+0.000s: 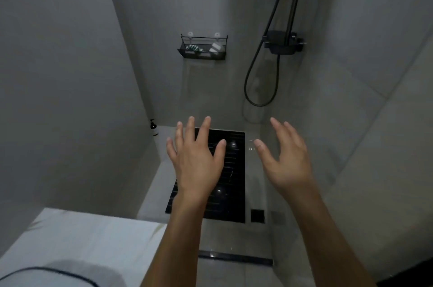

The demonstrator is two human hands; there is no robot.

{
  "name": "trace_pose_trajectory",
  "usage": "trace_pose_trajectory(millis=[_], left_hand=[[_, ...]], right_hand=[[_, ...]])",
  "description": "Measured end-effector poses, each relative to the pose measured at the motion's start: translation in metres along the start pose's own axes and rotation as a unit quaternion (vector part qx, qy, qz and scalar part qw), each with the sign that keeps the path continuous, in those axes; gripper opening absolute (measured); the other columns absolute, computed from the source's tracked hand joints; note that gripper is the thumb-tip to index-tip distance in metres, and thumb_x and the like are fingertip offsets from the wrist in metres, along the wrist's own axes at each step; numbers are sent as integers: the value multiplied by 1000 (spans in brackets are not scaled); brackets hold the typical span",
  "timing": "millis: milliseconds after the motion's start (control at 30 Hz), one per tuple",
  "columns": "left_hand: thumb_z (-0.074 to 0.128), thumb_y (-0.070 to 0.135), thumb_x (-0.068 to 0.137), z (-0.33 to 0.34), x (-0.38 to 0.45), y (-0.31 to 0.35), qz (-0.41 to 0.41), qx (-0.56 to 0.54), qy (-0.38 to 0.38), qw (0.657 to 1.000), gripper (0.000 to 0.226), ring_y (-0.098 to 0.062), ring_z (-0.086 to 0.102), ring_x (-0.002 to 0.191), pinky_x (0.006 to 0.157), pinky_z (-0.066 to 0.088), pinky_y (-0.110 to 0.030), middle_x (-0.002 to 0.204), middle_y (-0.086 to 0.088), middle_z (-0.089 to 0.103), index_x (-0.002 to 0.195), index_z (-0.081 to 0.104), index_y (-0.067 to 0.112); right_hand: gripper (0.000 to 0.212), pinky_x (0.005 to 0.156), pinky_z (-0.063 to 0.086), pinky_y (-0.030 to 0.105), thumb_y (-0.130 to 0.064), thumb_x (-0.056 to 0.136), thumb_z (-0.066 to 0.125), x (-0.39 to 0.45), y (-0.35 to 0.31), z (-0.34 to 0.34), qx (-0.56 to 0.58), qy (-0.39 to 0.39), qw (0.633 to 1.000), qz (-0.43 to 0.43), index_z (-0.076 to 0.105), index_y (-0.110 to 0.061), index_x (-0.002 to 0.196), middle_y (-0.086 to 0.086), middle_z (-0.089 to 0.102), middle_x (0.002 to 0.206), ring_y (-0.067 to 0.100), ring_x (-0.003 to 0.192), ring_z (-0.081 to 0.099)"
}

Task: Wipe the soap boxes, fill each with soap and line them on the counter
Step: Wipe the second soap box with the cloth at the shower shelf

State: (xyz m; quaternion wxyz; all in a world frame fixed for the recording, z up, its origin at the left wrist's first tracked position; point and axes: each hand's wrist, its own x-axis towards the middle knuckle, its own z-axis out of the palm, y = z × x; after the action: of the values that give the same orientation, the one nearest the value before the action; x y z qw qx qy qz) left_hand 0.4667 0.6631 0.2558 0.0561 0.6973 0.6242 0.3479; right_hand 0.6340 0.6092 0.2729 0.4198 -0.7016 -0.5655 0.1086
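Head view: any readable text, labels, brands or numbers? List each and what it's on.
No text can be read in this frame.
Dark pump bottle in the floor corner: pale label, too small and blurred to read.
White item in the black wall basket: no legible print.
Shower mixer: no markings visible.

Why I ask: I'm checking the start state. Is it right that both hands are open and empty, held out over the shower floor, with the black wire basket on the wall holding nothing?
Not quite. In the head view the black wire basket is not empty: a green-and-white item and a white block lie in it. The rest holds: left hand and right hand are open and empty over the shower floor.
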Motion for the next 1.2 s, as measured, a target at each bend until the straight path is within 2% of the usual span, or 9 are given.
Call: trace_pose_trajectory(millis=[367, 567, 800, 933, 1200], left_hand=[[50, 52, 95, 50, 124, -42, -6, 2, -2, 1000, 62, -23, 5, 153, 121, 2, -54, 163, -2, 23, 152, 33, 35], [48, 54, 95, 83, 204, -58, -27, 16, 21, 999, 63, -23, 4, 153, 122, 1, -54, 163, -1, 22, 152, 31, 36], [49, 54, 95, 144, 326, -48, -67, 20, 22, 997, 64, -22, 3, 153, 121, 1, -52, 164, -1, 20, 153, 30, 36], [48, 54, 95, 174, 390, -36, -70, 29, 26, 997, 63, -22, 3, 153, 122, 2, -52, 164, -1, 20, 153, 29, 37], [47, 54, 96, 207, 475, -57, -86, 53, 34, 994, 61, -23, 3, 153, 122, 2, -51, 164, -1, 20, 152, 29, 38]], right_hand=[[65, 122, 20, 47, -49, 96, 55, 122, -9, 79, -24, -7, 1000, -1, 33, -30, 154, 5, 26, 163, 20, 152, 18], [65, 122, 20, 46, -51, 96, 53, 210, -3, 125, -4, -43, 999, -19, 31, -33, 155, 2, 24, 164, 18, 152, 16], [66, 121, 22, 47, -51, 94, 54, 351, 11, 159, -12, -69, 996, -49, 34, -32, 153, 6, 27, 163, 20, 151, 20], [65, 121, 23, 44, -47, 95, 56, 425, 18, 177, -15, -86, 994, -61, 36, -26, 153, 10, 31, 161, 23, 150, 23], [64, 122, 20, 41, -47, 97, 54, 519, 20, 227, -8, -105, 993, -61, 33, -27, 154, 8, 26, 164, 20, 152, 18]])
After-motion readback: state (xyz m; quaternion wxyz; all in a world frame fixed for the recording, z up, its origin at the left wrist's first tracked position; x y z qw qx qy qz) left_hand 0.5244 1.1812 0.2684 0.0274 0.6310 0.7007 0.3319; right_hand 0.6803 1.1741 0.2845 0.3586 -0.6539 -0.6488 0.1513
